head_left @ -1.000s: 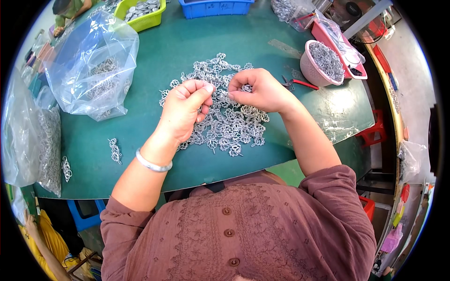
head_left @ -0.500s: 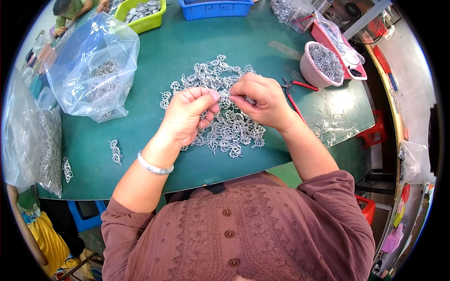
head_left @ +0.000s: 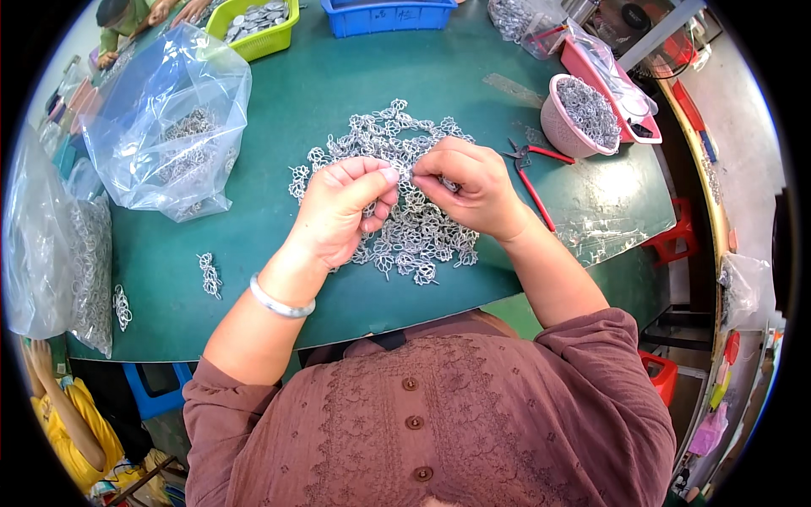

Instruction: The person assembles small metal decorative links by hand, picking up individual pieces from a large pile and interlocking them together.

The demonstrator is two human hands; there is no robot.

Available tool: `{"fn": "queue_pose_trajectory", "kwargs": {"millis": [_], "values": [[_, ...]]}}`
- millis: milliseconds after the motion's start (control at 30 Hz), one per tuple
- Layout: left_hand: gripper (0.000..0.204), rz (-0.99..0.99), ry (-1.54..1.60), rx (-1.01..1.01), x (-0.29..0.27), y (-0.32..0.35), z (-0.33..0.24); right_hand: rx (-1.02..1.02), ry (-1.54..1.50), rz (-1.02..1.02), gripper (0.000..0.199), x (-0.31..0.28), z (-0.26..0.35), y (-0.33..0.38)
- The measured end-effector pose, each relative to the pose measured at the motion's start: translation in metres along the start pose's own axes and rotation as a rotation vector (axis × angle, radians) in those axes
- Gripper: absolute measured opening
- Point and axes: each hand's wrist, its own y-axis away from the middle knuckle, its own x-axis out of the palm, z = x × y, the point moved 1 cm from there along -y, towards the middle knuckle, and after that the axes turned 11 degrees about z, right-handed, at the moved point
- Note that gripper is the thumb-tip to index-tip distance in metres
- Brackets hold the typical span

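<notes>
Single view: head-worn fisheye, looks steeply down from above person's chest, facing forward across green table (head_left: 279,101). Close range: left hand (head_left: 342,211) and right hand (head_left: 473,186) near picture centre, forearms enter from lower edge. Table's far edge bends along top rim; near edge curves below hands.

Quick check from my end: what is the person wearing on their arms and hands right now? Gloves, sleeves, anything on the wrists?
No gloves: both the left hand and the right hand are bare. A plain silver bangle circles the left wrist. The sleeves belong to a reddish-brown embroidered, buttoned top and are pushed up near the elbows, leaving the forearms uncovered. No watch or rings are visible.
</notes>
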Motion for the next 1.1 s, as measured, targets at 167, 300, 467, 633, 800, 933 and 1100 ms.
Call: {"fn": "queue_pose_trajectory", "kwargs": {"millis": [167, 300, 467, 633, 800, 933, 1100], "values": [[0.006, 0.039, -0.012, 0.034, 0.000, 0.001, 0.002, -0.004, 0.019, 0.012, 0.012, 0.000, 0.000, 0.000], [0.005, 0.048, -0.056, 0.043, -0.001, 0.000, 0.002, 0.021, -0.017, 0.001, 0.012, 0.000, 0.000, 0.000], [0.005, 0.071, -0.068, 0.140, -0.002, -0.001, 0.004, 0.139, -0.102, -0.033, 0.011, -0.006, -0.002, 0.003], [0.006, 0.054, 0.021, 0.193, -0.007, -0.003, 0.002, 0.237, -0.106, 0.038, 0.013, -0.010, -0.006, 0.004], [0.008, 0.055, 0.193, 0.198, -0.012, -0.006, -0.001, 0.237, 0.003, 0.381, 0.017, -0.008, -0.018, 0.010], [0.009, 0.098, 0.272, 0.184, -0.018, -0.006, 0.000, 0.321, 0.192, 0.587, 0.016, -0.004, -0.010, 0.005], [0.007, 0.104, 0.329, 0.174, -0.021, -0.009, 0.003, 0.377, 0.226, 0.642, 0.010, 0.001, -0.012, 0.001]]}}
